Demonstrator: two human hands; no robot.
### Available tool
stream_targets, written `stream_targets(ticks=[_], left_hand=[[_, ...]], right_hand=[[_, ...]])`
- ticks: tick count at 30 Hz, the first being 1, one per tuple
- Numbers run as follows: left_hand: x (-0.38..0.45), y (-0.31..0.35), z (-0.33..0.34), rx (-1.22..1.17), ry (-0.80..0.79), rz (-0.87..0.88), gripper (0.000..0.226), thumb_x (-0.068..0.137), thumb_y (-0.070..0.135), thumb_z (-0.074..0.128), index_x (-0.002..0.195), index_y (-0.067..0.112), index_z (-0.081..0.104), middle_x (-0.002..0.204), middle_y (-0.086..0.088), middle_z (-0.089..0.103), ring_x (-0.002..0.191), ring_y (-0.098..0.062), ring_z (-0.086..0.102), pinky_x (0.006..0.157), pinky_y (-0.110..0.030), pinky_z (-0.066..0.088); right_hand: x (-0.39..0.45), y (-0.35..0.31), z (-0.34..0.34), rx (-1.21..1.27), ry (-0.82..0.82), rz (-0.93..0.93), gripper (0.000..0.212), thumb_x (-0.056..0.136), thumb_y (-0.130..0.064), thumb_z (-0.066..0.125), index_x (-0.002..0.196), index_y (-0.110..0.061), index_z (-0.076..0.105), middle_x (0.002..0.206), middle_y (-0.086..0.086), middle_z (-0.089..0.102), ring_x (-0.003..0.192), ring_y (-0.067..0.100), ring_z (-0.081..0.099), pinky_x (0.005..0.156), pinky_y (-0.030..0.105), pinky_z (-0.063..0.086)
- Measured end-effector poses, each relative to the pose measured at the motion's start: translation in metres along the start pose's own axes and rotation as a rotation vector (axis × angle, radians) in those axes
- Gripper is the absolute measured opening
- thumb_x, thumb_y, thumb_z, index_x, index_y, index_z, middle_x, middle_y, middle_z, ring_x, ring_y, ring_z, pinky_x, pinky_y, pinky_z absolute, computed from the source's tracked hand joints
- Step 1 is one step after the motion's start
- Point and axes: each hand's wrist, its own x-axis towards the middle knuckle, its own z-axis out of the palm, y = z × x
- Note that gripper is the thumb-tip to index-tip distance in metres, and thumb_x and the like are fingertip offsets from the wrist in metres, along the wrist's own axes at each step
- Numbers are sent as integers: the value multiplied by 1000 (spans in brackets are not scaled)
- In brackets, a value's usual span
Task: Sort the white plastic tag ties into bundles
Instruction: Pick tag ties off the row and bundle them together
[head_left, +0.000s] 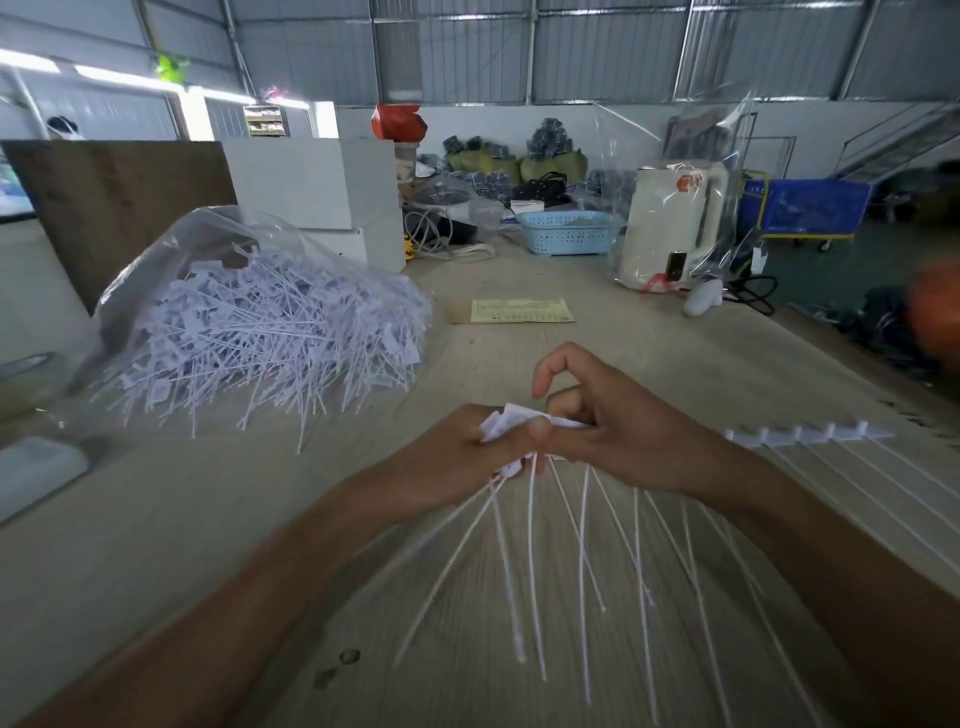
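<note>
A bunch of white tag ties (519, 423) is held above the wooden table (218, 525), close to the camera. The heads of the bunch are gripped in the left hand (467, 449), whose fingers are curled round them with the thumb pressed on top. The right hand (618, 431) meets the bunch from the other side: its thumb and lower fingers appear to pinch the tag heads, though the contact is partly hidden by the left thumb, while the index finger is raised and bent above. The thin tails (535, 561) fan out downward toward the viewer, spread apart and blurred.

Just right of the right hand, a row of ties (810, 436) lies flat on the table, heads aligned side by side and tails running toward the lower right.

Farther back on the left, a large loose heap of ties (270, 338) spills from a clear plastic bag (171, 244) onto the table, well apart from the hands. Beyond the hands, a yellowish paper sheet (522, 310) lies flat. Behind it stand white boxes (317, 187), a light blue basket (569, 232) and a cream kettle (670, 223) wrapped in clear plastic. A brown board (109, 202) leans behind the bag.
</note>
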Motion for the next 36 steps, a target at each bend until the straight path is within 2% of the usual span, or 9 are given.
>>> stream_targets(ticks=[5, 7, 14, 20, 25, 28, 30, 33, 36], left_hand=[[3, -8, 8, -190, 141, -109, 45, 101, 41, 49, 77, 10, 69, 59, 7, 61, 55, -4, 56, 56, -15, 45], [3, -13, 3, -159, 190, -52, 46, 102, 43, 49, 71, 15, 68, 55, 4, 56, 51, -8, 51, 55, -16, 40], [8, -11, 4, -385, 232, -115, 41, 87, 47, 57, 53, 25, 62, 49, 3, 55, 38, -9, 45, 41, -17, 35], [12, -18, 0, -521, 149, -445, 27, 93, 34, 60, 67, 25, 61, 44, 10, 54, 34, -7, 48, 40, -16, 36], [0, -21, -31, -150, 67, -164, 34, 89, 43, 60, 60, 28, 65, 57, 8, 57, 52, -8, 52, 53, -19, 42], [-1, -23, -29, -91, 172, -64, 37, 101, 35, 56, 65, 26, 64, 59, 9, 58, 56, -5, 54, 55, -12, 41], [4, -18, -13, -55, 179, -46, 37, 102, 37, 51, 72, 20, 65, 58, 9, 57, 52, -3, 52, 53, -13, 40], [7, -4, 5, -240, 172, -116, 43, 99, 51, 44, 78, 23, 69, 59, 11, 64, 53, 2, 57, 54, -13, 46], [6, -3, 12, -202, 137, -107, 44, 97, 59, 48, 77, 27, 70, 68, -1, 65, 67, -17, 61, 67, -25, 47]], right_hand=[[-2, 1, -10, -43, -9, 83, 26, 95, -18, 66, 113, -19, 47, 79, 5, 72, 65, 17, 65, 58, 29, 52], [-7, 1, -17, -152, -40, 87, 9, 97, -21, 64, 104, -16, 60, 78, 2, 71, 66, 19, 68, 60, 34, 57], [-8, -5, -11, -149, 10, 23, 25, 101, -15, 58, 80, -2, 64, 54, -3, 53, 46, 7, 50, 50, 20, 42], [-6, -13, 3, -712, 84, -131, 29, 99, -19, 59, 71, -13, 56, 60, -2, 51, 52, 16, 47, 54, 32, 35], [-14, -15, -29, -279, -200, -33, 26, 98, -22, 63, 76, -8, 66, 63, 7, 49, 54, 20, 45, 55, 28, 34], [-14, -9, -28, -202, -126, 19, 12, 98, -28, 61, 96, -16, 64, 66, 3, 55, 56, 13, 47, 55, 28, 37], [-8, -6, -15, -128, -123, 72, 24, 97, -24, 63, 116, -16, 51, 62, -1, 59, 53, 7, 46, 52, 22, 37], [-4, -2, -4, -94, -40, 84, 32, 95, -21, 65, 115, -15, 41, 54, -5, 55, 47, 6, 41, 48, 19, 33], [-4, -4, 4, -89, -5, 72, 30, 95, -21, 65, 111, -13, 41, 57, -4, 58, 49, 7, 45, 49, 21, 35]])
